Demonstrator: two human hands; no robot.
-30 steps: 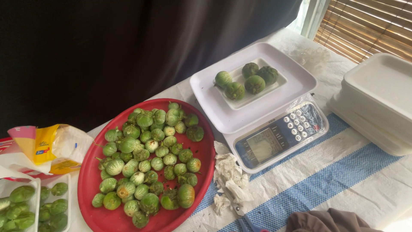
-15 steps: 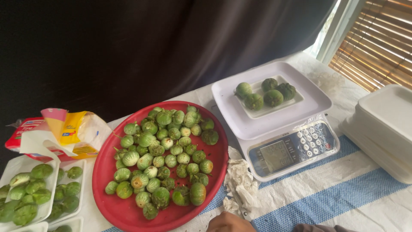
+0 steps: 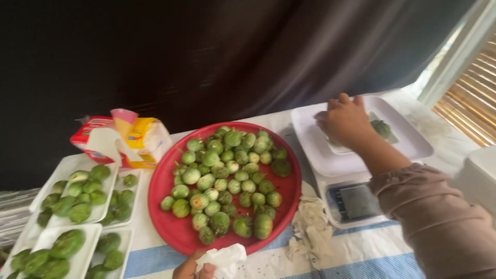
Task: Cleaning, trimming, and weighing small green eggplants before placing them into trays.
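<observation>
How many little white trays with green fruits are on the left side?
4 white trays, two stacks side by side: upper left, upper right, lower left, lower right. More may be hidden past the picture's edge.

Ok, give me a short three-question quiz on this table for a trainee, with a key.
1. True or false: the right hand is over the small white tray on the scale.
2. What does the left hand hold at the bottom edge?
A. a knife
B. a crumpled white tissue
C. a green fruit
3. Fill in: the loose green fruits lie heaped on a round ____ plate.

Key
1. True. Whether the fingers grip the tray cannot be seen.
2. B
3. red
</observation>
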